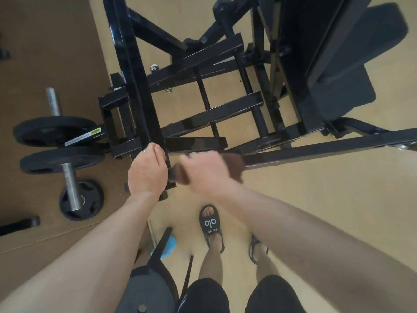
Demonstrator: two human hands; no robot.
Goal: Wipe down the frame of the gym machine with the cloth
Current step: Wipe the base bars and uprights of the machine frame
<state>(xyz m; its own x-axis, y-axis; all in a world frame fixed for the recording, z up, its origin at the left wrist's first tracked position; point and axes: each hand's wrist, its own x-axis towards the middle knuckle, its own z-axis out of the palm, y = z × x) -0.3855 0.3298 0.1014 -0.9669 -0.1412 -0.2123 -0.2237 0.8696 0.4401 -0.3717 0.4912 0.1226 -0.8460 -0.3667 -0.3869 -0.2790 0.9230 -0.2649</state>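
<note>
Brown cloth (234, 164), bunched under the blurred right hand (208, 171), sits on the black frame (316, 152) mid-wipe, its fingers seemingly curled round it, while the left hand (147, 170) grips an upright bar; next, probably sliding along the long rail.

Seen from above, the left hand (147, 169) grips the near end of a black upright bar of the gym machine frame (212, 114), fingers curled round it. Just to its right, the right hand (206, 171), blurred, holds a brown cloth (233, 164) against a long black beam that runs off to the right. Black weight plates (53, 132) sit on steel pegs at the left. Below, feet in black slides (211, 224) stand on a pale wood floor (316, 199)
</note>
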